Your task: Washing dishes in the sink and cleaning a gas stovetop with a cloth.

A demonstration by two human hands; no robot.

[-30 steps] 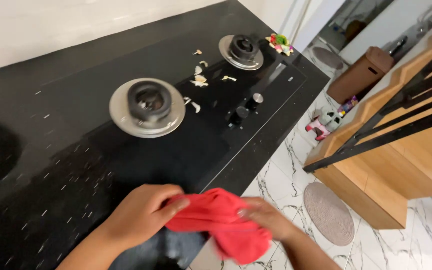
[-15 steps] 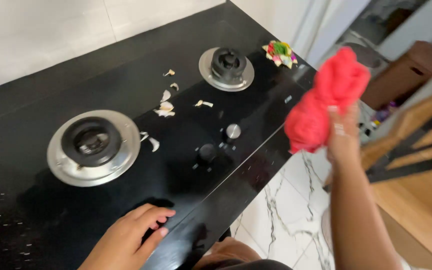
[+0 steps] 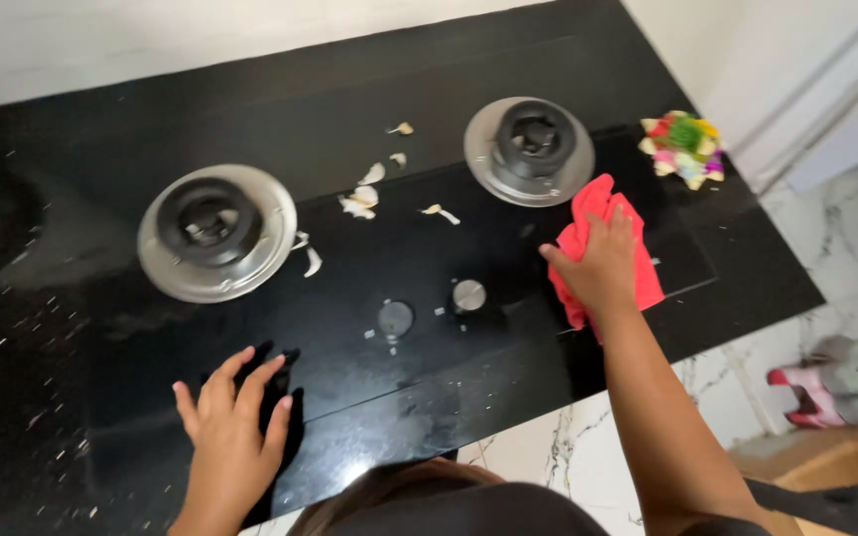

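My right hand [image 3: 603, 266] presses a red cloth [image 3: 607, 246] flat on the black glass stove top [image 3: 369, 288], just below the right burner [image 3: 530, 149]. My left hand [image 3: 235, 429] rests palm down with fingers spread on the stove's front left part, holding nothing. Pale garlic peels [image 3: 364, 196] lie scattered between the two burners. The left burner [image 3: 215, 228] sits above my left hand.
Two round knobs [image 3: 429, 308] sit at the stove's front middle. A small colourful offering of flowers [image 3: 683, 144] lies at the back right corner. Crumbs speckle the dark counter [image 3: 22, 347] on the left. Pink sandals [image 3: 831, 389] lie on the marble floor at right.
My right hand brought the red cloth down from the air at the right onto the stove top by the right burner. My left hand stayed flat on the stove's front.
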